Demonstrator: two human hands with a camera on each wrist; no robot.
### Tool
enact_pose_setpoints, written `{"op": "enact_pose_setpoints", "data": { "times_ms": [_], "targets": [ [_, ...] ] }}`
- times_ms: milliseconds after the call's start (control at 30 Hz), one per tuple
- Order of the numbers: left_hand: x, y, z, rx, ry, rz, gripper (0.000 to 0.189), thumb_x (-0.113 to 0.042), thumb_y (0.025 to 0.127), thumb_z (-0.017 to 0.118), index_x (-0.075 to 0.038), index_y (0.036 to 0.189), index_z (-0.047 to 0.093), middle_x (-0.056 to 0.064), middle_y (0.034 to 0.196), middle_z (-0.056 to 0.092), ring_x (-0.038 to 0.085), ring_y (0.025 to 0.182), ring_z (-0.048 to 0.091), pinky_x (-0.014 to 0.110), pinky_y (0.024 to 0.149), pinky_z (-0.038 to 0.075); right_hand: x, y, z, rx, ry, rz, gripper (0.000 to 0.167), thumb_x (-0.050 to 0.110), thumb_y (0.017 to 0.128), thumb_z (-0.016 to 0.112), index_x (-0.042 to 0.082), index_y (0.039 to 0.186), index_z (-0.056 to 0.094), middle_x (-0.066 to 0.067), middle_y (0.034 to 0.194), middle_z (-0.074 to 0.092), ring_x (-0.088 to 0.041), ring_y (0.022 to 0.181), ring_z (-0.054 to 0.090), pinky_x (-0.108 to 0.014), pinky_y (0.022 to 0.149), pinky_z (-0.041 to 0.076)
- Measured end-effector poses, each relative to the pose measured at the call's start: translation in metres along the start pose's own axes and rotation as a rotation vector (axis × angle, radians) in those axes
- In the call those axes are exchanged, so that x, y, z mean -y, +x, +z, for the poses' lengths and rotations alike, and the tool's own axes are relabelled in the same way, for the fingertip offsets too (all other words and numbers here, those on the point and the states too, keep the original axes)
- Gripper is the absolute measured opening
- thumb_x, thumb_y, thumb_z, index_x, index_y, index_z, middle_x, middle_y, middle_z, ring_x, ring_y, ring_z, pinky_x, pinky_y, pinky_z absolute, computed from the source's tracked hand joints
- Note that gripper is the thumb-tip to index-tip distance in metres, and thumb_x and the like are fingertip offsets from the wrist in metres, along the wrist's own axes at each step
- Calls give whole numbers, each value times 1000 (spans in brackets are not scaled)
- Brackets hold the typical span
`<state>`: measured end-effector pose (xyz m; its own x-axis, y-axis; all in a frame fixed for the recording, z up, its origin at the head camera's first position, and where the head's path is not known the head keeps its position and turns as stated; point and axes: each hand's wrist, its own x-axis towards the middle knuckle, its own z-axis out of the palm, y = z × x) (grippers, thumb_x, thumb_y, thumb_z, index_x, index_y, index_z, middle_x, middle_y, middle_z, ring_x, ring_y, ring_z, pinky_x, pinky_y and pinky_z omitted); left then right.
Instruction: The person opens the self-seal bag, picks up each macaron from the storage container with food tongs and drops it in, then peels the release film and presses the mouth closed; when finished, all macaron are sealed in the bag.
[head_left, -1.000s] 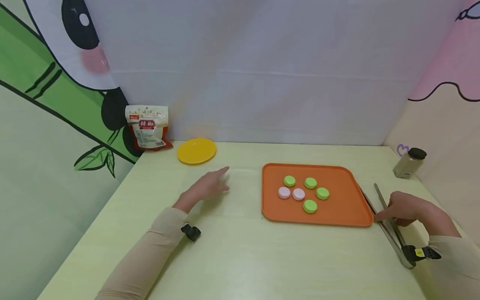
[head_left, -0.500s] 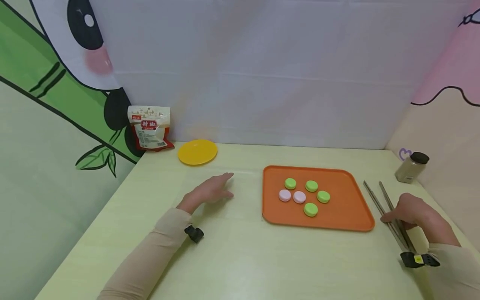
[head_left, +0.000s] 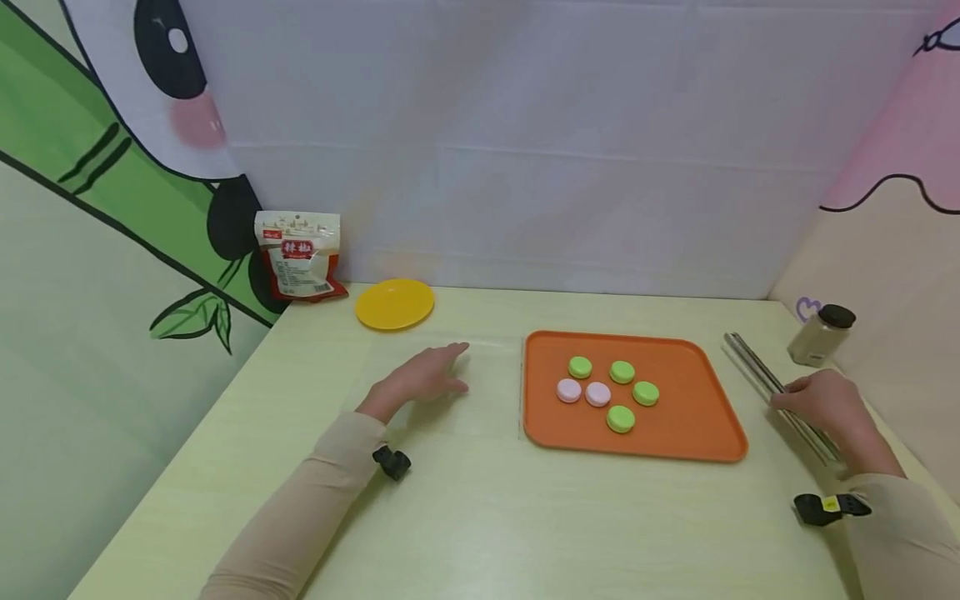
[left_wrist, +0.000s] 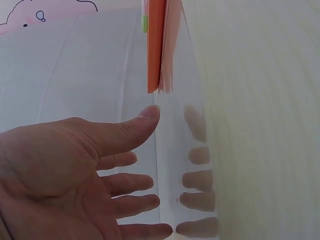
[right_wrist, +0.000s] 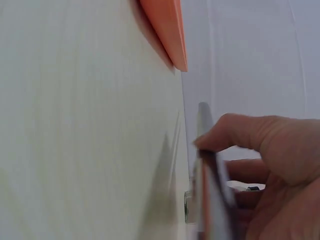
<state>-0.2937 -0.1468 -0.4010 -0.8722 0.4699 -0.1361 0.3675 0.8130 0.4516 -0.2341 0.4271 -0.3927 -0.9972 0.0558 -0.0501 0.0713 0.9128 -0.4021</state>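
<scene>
Tongs (head_left: 756, 367): one pair, metal, slim; legs close together and nearly parallel; right of the tray, held just above the surface with a shadow beneath.
Right hand (head_left: 821, 407): pinching the tongs between thumb and fingers.
Left hand (head_left: 420, 377): fingers straight and spread, thumb apart, pinching nothing; low over the surface between plate and tray; whether a fingertip touches down cannot be told.
Tray (head_left: 693, 408): orange, rectangular, rounded corners; flat on the surface, right of centre.
Green macarons (head_left: 621, 418): four, on the tray; two at the back, one to the right, one nearest the person.
Pink macarons (head_left: 597, 394): two, side by side on the tray, left of the rightmost green one.
Plate (head_left: 395, 305): yellow, round; back left, beyond the left hand.
Pouch (head_left: 300, 254): white and red, printed label; standing in the back left corner, just beside the plate.
Jar (head_left: 817, 340): see-through, black lid; right edge, near the far end of the tongs.
Surface (head_left: 562, 517): pale yellow, faint wood grain.
</scene>
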Motion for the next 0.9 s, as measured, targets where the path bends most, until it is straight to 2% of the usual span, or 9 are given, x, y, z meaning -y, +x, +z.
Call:
{"op": "enact_pose_setpoints", "data": {
  "times_ms": [100,233,333,467,600,700,800,900],
  "targets": [
    [0,1,0,-2,-1,0,75,-23,95,71,0,155,31,21,153,41,36,141,39,47,117,29,-3,-1,3,-67,47,-34,50,27,95,65,-18,117,62,-32,97,67,-33,74,60,-34,57,47],
    [0,3,0,5,7,1,75,-23,95,71,0,155,31,21,154,40,36,141,38,47,118,29,-1,-1,5,-53,93,-79,59,33,101,59,-17,131,52,-25,92,68,-21,65,59,-33,52,45],
    [-1,3,1,6,11,-2,75,-24,96,70,-1,155,31,20,154,40,35,141,38,47,118,29,2,1,7,-39,107,-92,62,37,101,60,-19,128,55,-18,87,70,-19,63,63,-32,51,48],
    [-1,3,0,20,6,5,75,-25,95,71,-1,155,32,21,155,38,37,142,36,48,118,27,2,3,7,-56,87,-115,53,30,97,67,-20,114,63,-12,79,72,-18,66,62,-31,53,49],
    [1,2,-4,70,28,-2,81,-32,93,73,-6,157,30,23,161,24,42,148,20,55,119,19,-1,5,4,-41,53,-136,54,23,91,73,-23,118,59,-22,87,71,-22,72,59,-33,56,49],
    [5,3,-8,113,39,-22,89,-39,92,73,-11,160,24,24,164,9,44,150,4,61,119,10,-2,6,2,-19,42,-141,60,25,91,74,-21,125,55,-31,99,68,-25,77,59,-34,59,50],
    [7,6,-6,168,50,-29,89,-47,97,63,-13,162,13,23,165,-1,43,150,-5,65,117,5,0,7,2,11,67,-139,63,30,94,70,-19,130,52,-34,107,66,-28,79,64,-34,61,52],
    [6,10,2,220,79,-33,85,-54,102,49,-13,162,4,21,165,-8,40,151,-10,67,116,1,4,7,1,51,144,-131,64,30,99,64,-19,136,47,-31,104,67,-27,81,69,-32,63,57]
  ]
}}
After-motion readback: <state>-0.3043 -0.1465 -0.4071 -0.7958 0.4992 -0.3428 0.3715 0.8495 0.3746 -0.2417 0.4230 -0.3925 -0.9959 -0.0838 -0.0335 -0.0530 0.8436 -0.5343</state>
